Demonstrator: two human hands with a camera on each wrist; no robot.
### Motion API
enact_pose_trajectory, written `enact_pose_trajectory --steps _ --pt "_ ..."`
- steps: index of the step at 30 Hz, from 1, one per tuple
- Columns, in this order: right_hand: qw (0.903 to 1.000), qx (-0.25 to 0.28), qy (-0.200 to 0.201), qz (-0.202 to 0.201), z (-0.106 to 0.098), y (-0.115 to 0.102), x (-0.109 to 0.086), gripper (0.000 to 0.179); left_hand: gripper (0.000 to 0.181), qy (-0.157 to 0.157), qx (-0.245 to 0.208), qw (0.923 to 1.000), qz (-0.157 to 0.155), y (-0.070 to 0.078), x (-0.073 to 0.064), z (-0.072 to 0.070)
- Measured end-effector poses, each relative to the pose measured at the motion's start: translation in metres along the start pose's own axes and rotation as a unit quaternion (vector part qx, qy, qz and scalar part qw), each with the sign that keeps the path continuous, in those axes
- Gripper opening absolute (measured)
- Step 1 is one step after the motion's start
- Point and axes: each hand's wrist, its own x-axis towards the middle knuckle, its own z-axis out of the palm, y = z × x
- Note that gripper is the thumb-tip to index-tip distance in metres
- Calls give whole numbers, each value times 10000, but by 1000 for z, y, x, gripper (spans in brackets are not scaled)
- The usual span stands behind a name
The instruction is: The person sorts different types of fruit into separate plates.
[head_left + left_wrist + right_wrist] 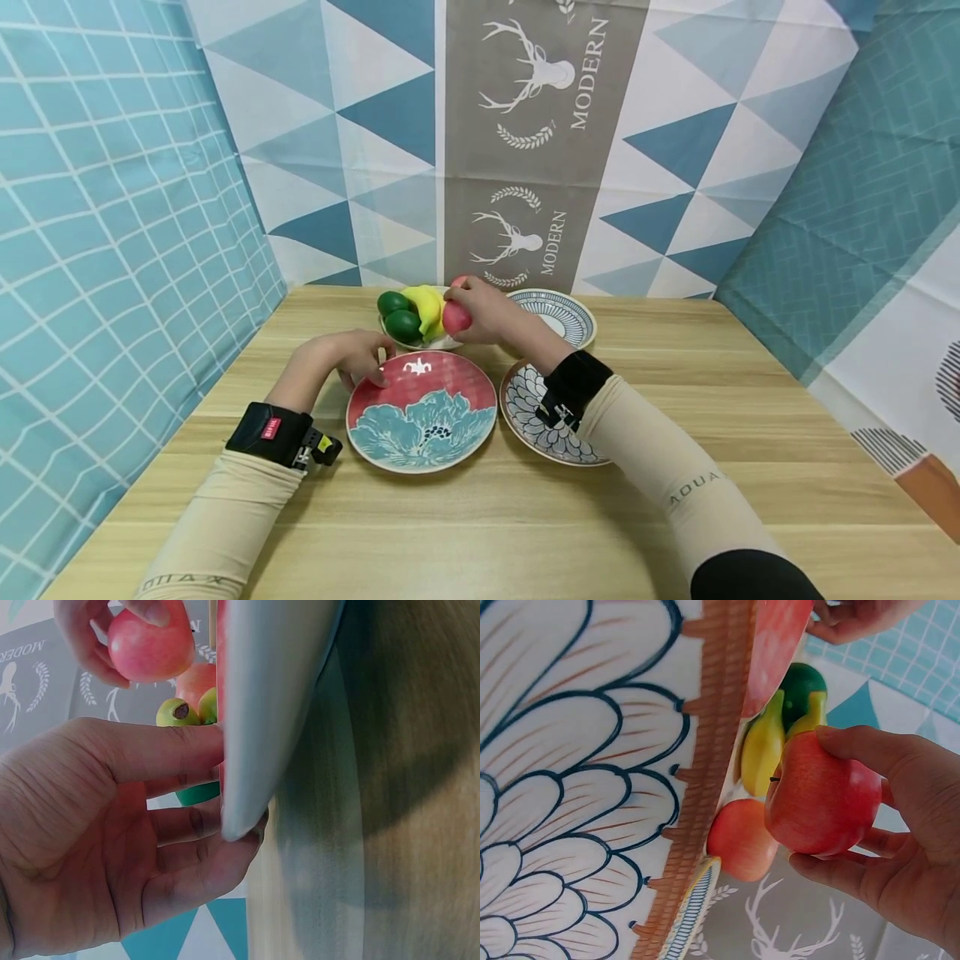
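Observation:
My left hand (360, 354) pinches the far-left rim of a plate (423, 425) with a red top and a blue flower. In the left wrist view the thumb lies on its upper side, with fingertips under the rim. A red apple (821, 799) is held between the thumb and fingers of my right hand (487, 312), just over the right side of a white dish (442, 343) behind the flower plate. Yellow bananas (426, 307), dark green oval fruits (402, 326) and a second apple (742, 840) are at that dish.
To the right of the flower plate stands a petal-patterned plate (540, 425) with a brown rim, partly under my right wrist. Behind it is a white plate (581, 321) with a blue-lined rim. Patterned cloth (517, 150) hangs along the wooden table's (450, 533) back edge.

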Motion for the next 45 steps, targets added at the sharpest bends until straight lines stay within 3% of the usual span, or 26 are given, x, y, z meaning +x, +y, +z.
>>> enact_pose_trajectory --steps 17,23,29,37,45 --pt "9959 268 260 -830 -4 -36 -32 67 35 -2 -9 9999 149 -2 0 0" --pt "9955 253 154 -901 -4 -45 -38 68 36 -14 -25 9999 166 -1 -1 -2" --pt "9957 271 8 -890 -3 -57 -39 69 34 -38 -13 9999 125 0 1 -2" --pt "9926 157 -115 -1197 3 -68 -35 68 40 -24 -87 9999 136 -2 2 -1" --pt "9889 4 -130 -1481 4 -80 -31 68 62 -46 -76 9998 163 -3 1 -2"
